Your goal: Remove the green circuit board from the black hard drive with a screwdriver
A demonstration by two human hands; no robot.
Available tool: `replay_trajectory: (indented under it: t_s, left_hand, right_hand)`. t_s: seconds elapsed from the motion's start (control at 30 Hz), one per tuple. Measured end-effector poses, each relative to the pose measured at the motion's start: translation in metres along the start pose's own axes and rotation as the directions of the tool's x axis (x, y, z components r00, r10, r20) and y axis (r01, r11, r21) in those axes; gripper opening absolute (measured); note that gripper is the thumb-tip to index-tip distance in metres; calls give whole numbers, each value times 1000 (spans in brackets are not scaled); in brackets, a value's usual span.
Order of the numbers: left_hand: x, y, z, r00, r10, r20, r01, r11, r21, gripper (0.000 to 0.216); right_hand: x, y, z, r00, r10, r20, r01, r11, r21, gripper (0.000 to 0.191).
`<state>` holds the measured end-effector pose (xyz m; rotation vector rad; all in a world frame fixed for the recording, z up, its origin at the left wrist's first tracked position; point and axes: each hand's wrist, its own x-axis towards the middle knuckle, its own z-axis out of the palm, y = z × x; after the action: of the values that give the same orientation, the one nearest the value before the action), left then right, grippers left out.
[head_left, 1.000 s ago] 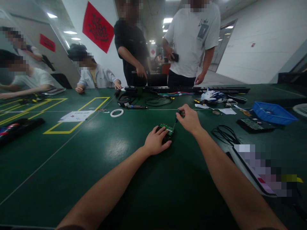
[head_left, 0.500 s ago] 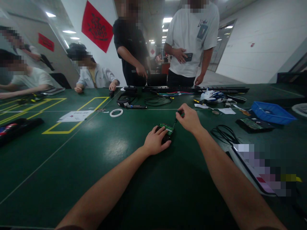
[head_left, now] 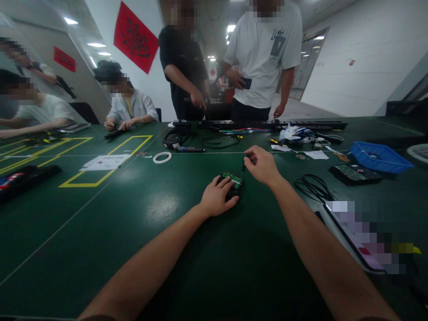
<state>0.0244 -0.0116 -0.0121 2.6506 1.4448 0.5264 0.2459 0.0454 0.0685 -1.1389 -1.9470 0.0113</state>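
Observation:
A small black unit with a green circuit board (head_left: 236, 179) on top lies on the green table. My left hand (head_left: 218, 196) grips it from the near left, fingers laid across the board and thumb along the near edge. Those fingers cover part of the unit. Between the thumb and fingertips of my right hand (head_left: 261, 165) is a slim dark screwdriver (head_left: 244, 166). It stands nearly upright, its thin shaft pointing down at the board's right edge. I cannot tell whether the tip sits in a screw.
Right of my hands are a black cable (head_left: 310, 187), another circuit-board unit (head_left: 356, 174), a blue tray (head_left: 381, 158) and a pixelated flat device (head_left: 354, 236). White tape (head_left: 162, 157) and a paper sheet (head_left: 105, 162) lie left. Several people are around the table's far side.
The screwdriver is more upright, its handle shifted slightly left with my right hand. My left hand and the circuit board stay put. Across the table, a seated person's hands have come together.

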Motion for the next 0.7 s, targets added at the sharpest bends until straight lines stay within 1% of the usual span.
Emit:
replay_trajectory:
  t_s: [0.17,0.33,0.47,0.57,0.7]
  left_hand:
    - [0,1,0,1000,-9,7,9,1000,-4,71]
    - [0,1,-1,1000,-2,7,2,1000,-1,71]
    - [0,1,0,1000,-2,-1,2,1000,-6,70]
    - [0,2,0,1000,-4,4,4,1000,4,70]
    - [0,2,-1,1000,-1,5,1,1000,11,70]
  right_hand:
    - [-1,4,0,999,32,-21,-33,999,-6,14]
    - [-1,8,2,999,8,-41,-10,999,-31,13]
    - [-2,12,8,1000,21,-10,-21,999,25,20]
    - [-3,16,12,998,55,-25,-53,996,69,26]
    - [-3,16,11,996,91,-14,-89,991,99,24]
